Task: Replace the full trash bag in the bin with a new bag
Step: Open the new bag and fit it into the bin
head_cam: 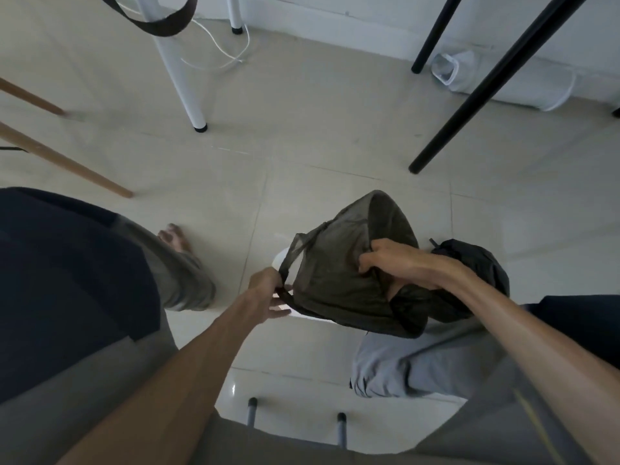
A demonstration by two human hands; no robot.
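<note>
New bag [339, 280] held spread over the white bin [280, 260], seemingly, left hand [268, 290] pinching a handle, right hand [385, 260] gripping the rim; stretch evenly, seat all round.

I see dim, flat light; a small glare patch on the floor [231, 387] tiles. Furniture legs bow at the edges, and the foot [174, 237] looks slightly blurred.

The bin [281, 260] is almost wholly hidden under the new bag [339, 283]; only slivers of white rim show. The right arm covers part of the full bag [476, 263]. Bag folds hide the fingertips of the right hand [385, 258].
</note>
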